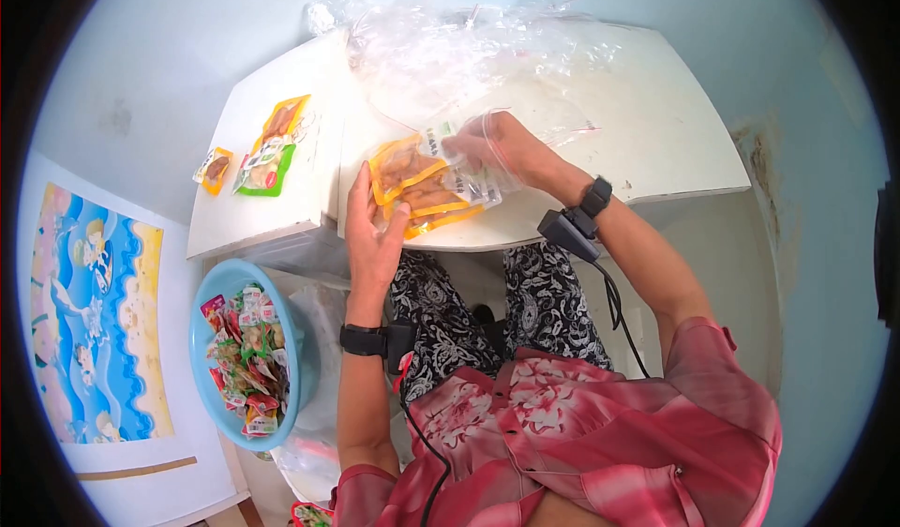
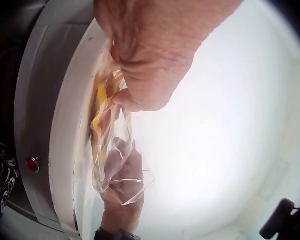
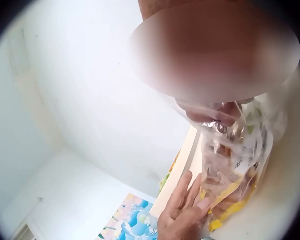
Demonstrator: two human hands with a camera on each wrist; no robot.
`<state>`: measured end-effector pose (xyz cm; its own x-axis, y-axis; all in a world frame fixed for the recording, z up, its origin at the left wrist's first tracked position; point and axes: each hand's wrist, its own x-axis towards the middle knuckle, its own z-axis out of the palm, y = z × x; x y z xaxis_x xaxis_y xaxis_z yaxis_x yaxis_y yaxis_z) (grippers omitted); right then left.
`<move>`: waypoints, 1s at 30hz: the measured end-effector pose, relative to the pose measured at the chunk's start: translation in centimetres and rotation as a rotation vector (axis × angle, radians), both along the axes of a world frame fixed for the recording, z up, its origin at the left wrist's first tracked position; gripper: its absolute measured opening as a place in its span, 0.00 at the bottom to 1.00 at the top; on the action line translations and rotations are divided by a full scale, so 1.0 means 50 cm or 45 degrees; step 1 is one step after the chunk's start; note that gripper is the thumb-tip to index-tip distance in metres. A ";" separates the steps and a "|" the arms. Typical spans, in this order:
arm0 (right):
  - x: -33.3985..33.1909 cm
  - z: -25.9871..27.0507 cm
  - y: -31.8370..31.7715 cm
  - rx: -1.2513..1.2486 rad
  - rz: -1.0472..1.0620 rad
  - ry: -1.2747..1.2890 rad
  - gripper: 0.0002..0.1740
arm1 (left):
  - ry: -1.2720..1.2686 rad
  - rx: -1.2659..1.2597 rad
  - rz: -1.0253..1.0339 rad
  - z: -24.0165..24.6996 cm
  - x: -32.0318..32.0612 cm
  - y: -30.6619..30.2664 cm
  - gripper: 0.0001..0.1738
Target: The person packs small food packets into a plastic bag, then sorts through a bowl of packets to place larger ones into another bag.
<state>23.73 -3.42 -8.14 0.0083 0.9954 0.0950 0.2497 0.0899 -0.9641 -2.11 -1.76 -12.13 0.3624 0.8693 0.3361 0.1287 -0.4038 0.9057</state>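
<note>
A clear plastic bag (image 1: 506, 176) lies at the table's front edge with several yellow-edged snack packets (image 1: 412, 175) of brown food inside. At its left end, my left hand (image 1: 373, 236) grips the bag, thumb across the packets and fingers along the side. My right hand (image 1: 497, 147) reaches in through the bag's mouth, fingers curled at the white printed top of a packet. In the right wrist view, the film (image 3: 225, 165) covers those fingertips, and the left hand (image 3: 182, 212) is at the far end. The left wrist view shows the left thumb pressing the bag (image 2: 110, 145).
A heap of clear bags (image 1: 469, 44) covers the back of the white table (image 1: 647, 143). On the left section lie a green-edged packet (image 1: 265, 171), a yellow-edged packet (image 1: 283, 119) and a small packet (image 1: 216, 169). Below, a blue basin (image 1: 295, 377) holds many small packets.
</note>
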 end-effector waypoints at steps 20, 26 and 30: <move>0.011 0.010 -0.037 -0.205 0.169 0.304 0.17 | 0.002 -0.048 0.092 0.000 -0.002 -0.005 0.41; 0.049 0.030 -0.078 -0.301 0.383 0.065 0.17 | -0.119 -0.149 0.065 0.002 -0.014 0.014 0.36; 0.050 0.018 -0.081 -0.174 0.497 -0.109 0.17 | -0.096 -0.275 0.198 0.018 0.018 0.015 0.39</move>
